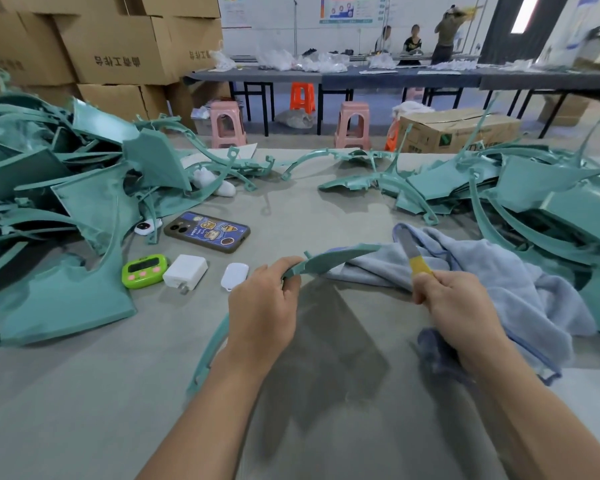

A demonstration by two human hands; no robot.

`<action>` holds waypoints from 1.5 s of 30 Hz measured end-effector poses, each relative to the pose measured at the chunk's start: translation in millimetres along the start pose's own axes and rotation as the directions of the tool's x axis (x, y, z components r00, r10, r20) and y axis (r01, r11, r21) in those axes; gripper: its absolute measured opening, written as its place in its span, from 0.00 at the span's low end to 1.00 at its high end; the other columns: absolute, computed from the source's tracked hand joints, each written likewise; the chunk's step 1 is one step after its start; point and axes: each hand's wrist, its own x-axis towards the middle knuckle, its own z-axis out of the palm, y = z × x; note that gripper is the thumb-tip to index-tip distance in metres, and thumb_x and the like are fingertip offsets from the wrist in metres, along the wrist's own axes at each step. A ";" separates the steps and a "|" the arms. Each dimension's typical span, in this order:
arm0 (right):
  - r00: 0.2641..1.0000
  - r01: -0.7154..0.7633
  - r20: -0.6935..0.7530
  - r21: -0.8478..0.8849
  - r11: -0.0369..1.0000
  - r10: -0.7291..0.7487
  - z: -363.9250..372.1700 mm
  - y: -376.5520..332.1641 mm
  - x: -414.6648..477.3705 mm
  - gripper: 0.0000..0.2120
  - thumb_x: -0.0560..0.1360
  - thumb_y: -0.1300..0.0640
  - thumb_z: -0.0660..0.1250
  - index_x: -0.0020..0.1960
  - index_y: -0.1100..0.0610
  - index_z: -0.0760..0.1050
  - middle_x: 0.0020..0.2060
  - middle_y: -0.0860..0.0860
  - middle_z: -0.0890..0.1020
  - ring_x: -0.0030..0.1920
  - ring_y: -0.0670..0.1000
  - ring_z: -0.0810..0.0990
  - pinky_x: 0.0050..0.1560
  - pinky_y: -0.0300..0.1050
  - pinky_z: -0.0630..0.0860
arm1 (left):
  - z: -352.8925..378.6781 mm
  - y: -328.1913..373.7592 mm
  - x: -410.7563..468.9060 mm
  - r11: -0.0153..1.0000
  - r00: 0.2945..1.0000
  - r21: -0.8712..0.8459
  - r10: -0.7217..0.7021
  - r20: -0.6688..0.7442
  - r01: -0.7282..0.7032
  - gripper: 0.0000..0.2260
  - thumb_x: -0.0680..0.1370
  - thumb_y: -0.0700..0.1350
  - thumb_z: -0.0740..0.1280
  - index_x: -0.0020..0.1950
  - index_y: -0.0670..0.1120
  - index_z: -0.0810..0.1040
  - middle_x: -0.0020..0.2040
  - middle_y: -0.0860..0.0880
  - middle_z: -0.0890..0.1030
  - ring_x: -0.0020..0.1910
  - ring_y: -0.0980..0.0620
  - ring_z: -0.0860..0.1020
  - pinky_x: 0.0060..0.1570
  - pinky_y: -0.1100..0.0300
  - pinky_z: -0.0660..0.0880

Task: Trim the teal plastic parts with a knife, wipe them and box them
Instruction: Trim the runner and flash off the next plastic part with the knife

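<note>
- Head view, centre: the left hand [262,299] gripped a curved teal part [340,256], with fingers and thumb curled round its edge. The part arched from below the wrist upward and to the right, and its far end lay over the blue cloth [499,282].
- Head view, right of centre: the right hand [454,303] was closed in a fist round the yellow handle of the knife [411,249]. The blade pointed up and away over the cloth, near the far end of the held part but apart from it.
- The cloth lay crumpled on the grey table [84,393], beneath and beyond the right hand.
- Loose teal parts lay in two heaps, a left heap [49,188] and a right heap [534,192], on either side of the working space.
- Between the left heap and the left hand lay a phone [207,232] in a patterned case, a green timer [144,271], a white charger [185,271] and a small white oval tag [235,276].
- Background: stacked cardboard boxes [118,46] stood at upper left. Pink stools [227,123] and an orange stool [302,97] stood by a long dark bench [395,79], with three people [413,43] behind it.
</note>
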 end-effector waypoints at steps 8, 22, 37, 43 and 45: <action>0.948 -0.131 0.302 0.654 0.745 -0.098 9.6 -27.9 -24.9 0.15 0.78 0.55 0.67 0.36 0.58 0.83 0.52 0.49 0.87 0.56 0.45 0.83 0.58 0.49 0.74 | -4.5 4.2 13.2 0.659 0.914 -0.650 -0.379 0.148 0.379 0.09 0.73 0.50 0.66 0.46 0.47 0.82 0.32 0.49 0.76 0.33 0.52 0.70 0.35 0.56 0.70; 0.864 -0.491 0.498 0.800 0.344 0.075 17.5 -34.1 -30.8 0.11 0.72 0.61 0.68 0.39 0.67 0.85 0.43 0.64 0.85 0.47 0.61 0.87 0.43 0.49 0.85 | 4.5 27.0 -18.1 0.924 0.950 0.372 -0.192 0.245 0.090 0.40 0.74 0.73 0.49 0.81 0.56 0.44 0.68 0.50 0.72 0.64 0.46 0.72 0.51 0.47 0.72; 0.988 0.036 0.098 0.589 0.808 -0.115 13.9 -31.7 -33.2 0.18 0.83 0.60 0.64 0.36 0.57 0.83 0.31 0.58 0.83 0.30 0.52 0.75 0.31 0.42 0.72 | -2.1 27.0 -10.3 0.998 0.996 -0.043 0.058 0.073 -0.055 0.06 0.80 0.53 0.62 0.57 0.57 0.72 0.32 0.51 0.80 0.32 0.44 0.77 0.31 0.57 0.67; 0.928 0.203 0.226 0.360 0.911 -0.296 31.0 -31.9 -46.3 0.15 0.79 0.49 0.65 0.37 0.55 0.79 0.26 0.55 0.78 0.27 0.49 0.69 0.31 0.51 0.67 | -1.1 30.3 -13.1 0.990 0.995 -0.141 0.032 0.096 -0.018 0.05 0.81 0.49 0.66 0.53 0.49 0.80 0.27 0.58 0.71 0.35 0.51 0.70 0.32 0.66 0.63; 0.953 0.171 0.177 0.354 0.920 -0.246 36.7 -30.0 -44.8 0.16 0.81 0.55 0.65 0.34 0.55 0.77 0.24 0.55 0.76 0.27 0.50 0.69 0.32 0.49 0.67 | -0.5 31.0 -12.9 0.991 0.993 -0.135 0.031 0.114 -0.015 0.06 0.81 0.48 0.68 0.54 0.47 0.81 0.30 0.54 0.77 0.35 0.49 0.71 0.33 0.65 0.61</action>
